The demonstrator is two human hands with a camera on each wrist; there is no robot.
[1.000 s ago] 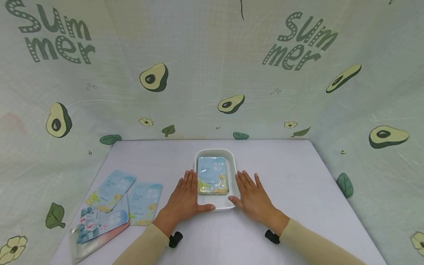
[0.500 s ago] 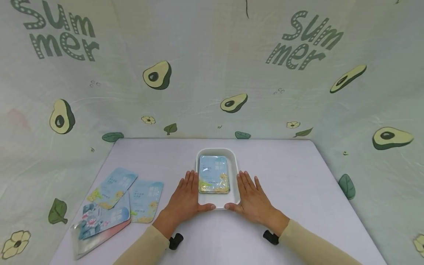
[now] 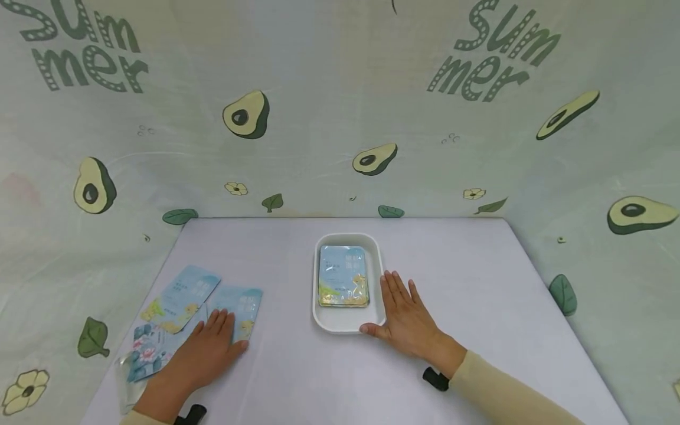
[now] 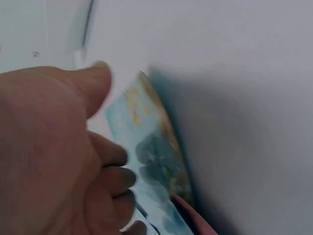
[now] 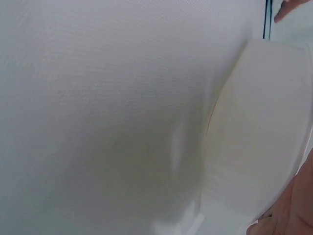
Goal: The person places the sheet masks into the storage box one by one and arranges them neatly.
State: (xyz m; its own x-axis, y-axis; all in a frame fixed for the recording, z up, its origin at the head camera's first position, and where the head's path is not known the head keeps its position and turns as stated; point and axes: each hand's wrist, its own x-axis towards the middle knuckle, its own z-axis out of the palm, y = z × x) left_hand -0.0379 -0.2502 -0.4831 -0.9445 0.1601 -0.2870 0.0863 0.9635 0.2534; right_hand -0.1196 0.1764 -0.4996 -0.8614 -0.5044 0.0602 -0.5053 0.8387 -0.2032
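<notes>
My left hand [image 3: 207, 354] is over a loose pile of flat sachets at the left, fingers extended. It overlaps a light-blue sachet [image 3: 247, 302] and one with pink flowers [image 3: 147, 355], partly hiding both. In the left wrist view, the fingers [image 4: 110, 181] are just above a blue sachet [image 4: 132, 112] with a gold edge. My right hand [image 3: 411, 327], fingers straight, rests at the right side of a white tray [image 3: 345, 326], thumb by its front corner. Inside the tray lies a neat stack of light-blue sachets [image 3: 342, 275]. The tray's white side wall [image 5: 259, 122] fills much of the right wrist view.
Another light-blue sachet [image 3: 186, 295] lies at the back of the pile. A silvery packet [image 3: 127, 386] shows beneath it at the front left. The white table [image 3: 451, 265] meets a cloth backdrop [image 3: 313, 118] printed with avocados along its back and sides.
My left hand has left the tray's left side and moved left and toward me, onto the loose sachets. The right hand stays by the tray; its thumb has come slightly inward.
</notes>
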